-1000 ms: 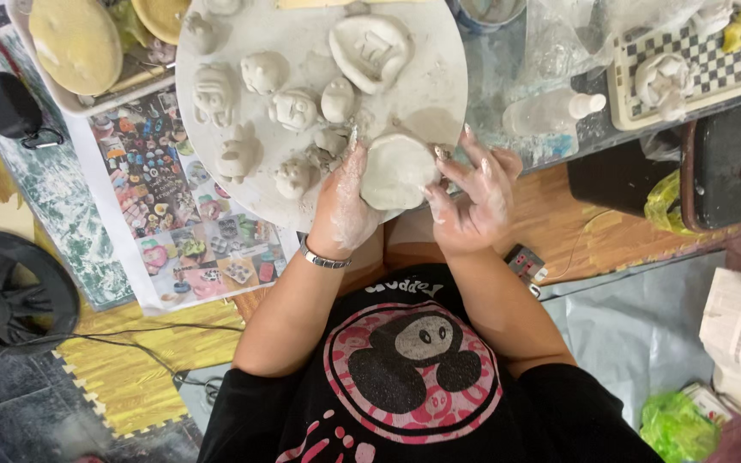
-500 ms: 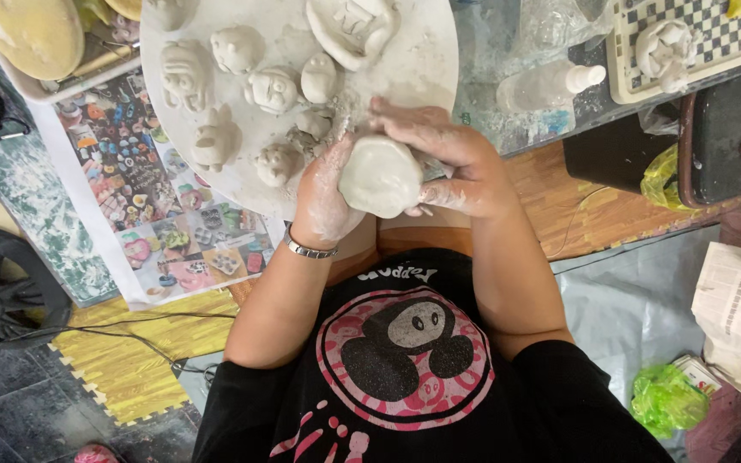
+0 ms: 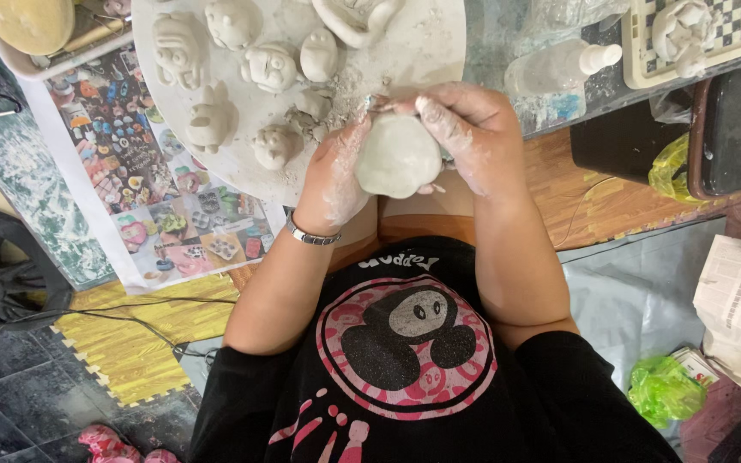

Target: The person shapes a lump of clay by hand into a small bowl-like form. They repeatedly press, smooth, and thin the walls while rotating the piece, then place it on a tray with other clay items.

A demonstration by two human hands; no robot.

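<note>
Both hands have closed in on the clay lump. A second ago the right hand was spread open with the fingers splayed beside it; now it wraps over the right side and top, fingers curled against the surface. The left hand cups the lump from the other side, palm pressed to it. The lump has also come off the flatter, disc-like look it had and reads as a rounded, egg-like ball, so the work appears to have passed from pressing to rounding between the palms.

The ball sits just past the near edge of the round white board, held up rather than resting on it. Its surface is pale grey, matte and smooth, with no detail cut in. Both hands carry dried clay dust.

On the board stand small modelled clay figures, same pale clay, lumpy, with raised features. Crumbs and powder lie near them. A metal bracelet circles the left wrist.
</note>
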